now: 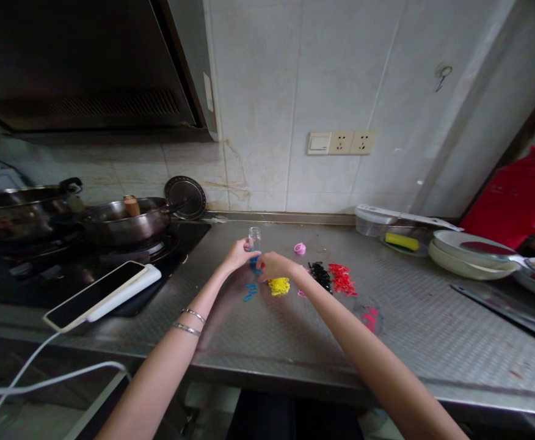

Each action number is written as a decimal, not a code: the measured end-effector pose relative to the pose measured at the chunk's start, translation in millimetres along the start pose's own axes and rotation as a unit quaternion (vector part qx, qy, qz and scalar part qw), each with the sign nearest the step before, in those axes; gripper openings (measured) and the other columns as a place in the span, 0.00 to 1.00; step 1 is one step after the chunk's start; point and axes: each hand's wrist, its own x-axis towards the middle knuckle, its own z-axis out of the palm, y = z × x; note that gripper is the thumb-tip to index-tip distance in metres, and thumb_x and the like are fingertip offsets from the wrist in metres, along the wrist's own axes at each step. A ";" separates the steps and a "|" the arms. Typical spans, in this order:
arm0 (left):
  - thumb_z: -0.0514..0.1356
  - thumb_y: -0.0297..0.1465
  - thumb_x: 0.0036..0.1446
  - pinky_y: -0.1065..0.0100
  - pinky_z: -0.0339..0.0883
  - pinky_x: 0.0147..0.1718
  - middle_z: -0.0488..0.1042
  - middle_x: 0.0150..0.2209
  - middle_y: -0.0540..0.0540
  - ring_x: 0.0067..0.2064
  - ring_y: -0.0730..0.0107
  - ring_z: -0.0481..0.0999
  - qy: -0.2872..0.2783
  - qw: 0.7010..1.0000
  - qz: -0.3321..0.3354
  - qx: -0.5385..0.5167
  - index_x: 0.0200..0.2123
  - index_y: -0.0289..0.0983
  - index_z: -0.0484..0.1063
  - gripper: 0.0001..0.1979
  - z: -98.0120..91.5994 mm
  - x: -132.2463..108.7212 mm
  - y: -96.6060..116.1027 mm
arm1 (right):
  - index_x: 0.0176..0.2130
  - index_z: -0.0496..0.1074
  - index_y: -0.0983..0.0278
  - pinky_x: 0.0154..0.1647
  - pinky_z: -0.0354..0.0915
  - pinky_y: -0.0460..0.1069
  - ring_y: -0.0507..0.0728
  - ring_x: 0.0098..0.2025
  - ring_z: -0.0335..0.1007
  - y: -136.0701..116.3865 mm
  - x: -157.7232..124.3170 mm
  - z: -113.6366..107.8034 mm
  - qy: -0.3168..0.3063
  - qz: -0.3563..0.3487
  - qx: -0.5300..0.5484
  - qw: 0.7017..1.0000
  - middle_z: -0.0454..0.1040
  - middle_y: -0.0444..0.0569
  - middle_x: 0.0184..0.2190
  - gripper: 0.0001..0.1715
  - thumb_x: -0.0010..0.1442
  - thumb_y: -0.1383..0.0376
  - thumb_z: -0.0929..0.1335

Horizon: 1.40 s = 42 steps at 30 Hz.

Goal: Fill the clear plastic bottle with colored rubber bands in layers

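A small clear bottle stands upright on the steel counter, and my left hand has its fingers closed around its side. Blue shows low at the bottle, though I cannot tell whether inside or behind the glass. Close against it on the right is my right hand, fingers pinched together; whatever they hold is hidden. A few small blue strips lie nearer to me. Beside and under my right hand is a pile of small yellow pieces. Black pieces and red pieces are heaped farther right.
A pink ring-shaped piece lies behind the piles. Pink pieces sit in a clear bag or dish at front right. Left are a phone and pans on the stove. Bowls and a sponge are right.
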 end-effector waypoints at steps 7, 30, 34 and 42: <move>0.66 0.29 0.39 0.66 0.66 0.36 0.74 0.30 0.44 0.34 0.66 0.73 0.002 1.000 -0.010 -0.009 0.40 0.30 0.68 0.21 1.7 0.0 -2.3 | 0.32 0.75 0.62 0.29 0.61 0.44 0.56 0.32 0.71 -4.4 6.2 11.2 0.054 0.052 0.025 0.997 0.76 0.49 0.30 0.15 0.40 0.72 0.67; 0.62 0.33 0.41 0.67 0.65 0.34 0.74 0.31 0.45 0.32 0.68 0.72 -0.025 0.999 -0.017 0.020 0.39 0.32 0.69 0.19 -1.7 -4.6 1.7 | 0.33 0.72 0.69 0.18 0.66 0.42 0.50 0.21 0.68 7.2 29.2 -66.1 0.212 0.119 0.344 0.907 0.74 0.47 0.23 0.13 0.42 0.74 0.66; 0.62 0.33 0.41 0.67 0.65 0.34 0.75 0.32 0.44 0.33 0.67 0.73 -0.023 0.999 -0.011 0.031 0.41 0.33 0.69 0.20 -1.7 -5.6 4.3 | 0.36 0.71 0.68 0.18 0.65 0.41 0.49 0.22 0.67 9.6 49.3 -73.2 0.268 0.102 0.310 0.907 0.73 0.46 0.25 0.16 0.44 0.74 0.64; 0.62 0.34 0.41 0.67 0.66 0.35 0.75 0.34 0.43 0.34 0.66 0.74 -0.019 0.999 0.002 0.036 0.40 0.33 0.69 0.20 -1.3 -5.3 1.9 | 0.35 0.73 0.64 0.31 0.63 0.44 0.52 0.32 0.68 7.7 58.0 -69.6 0.266 0.043 0.095 0.958 0.74 0.48 0.30 0.15 0.45 0.72 0.64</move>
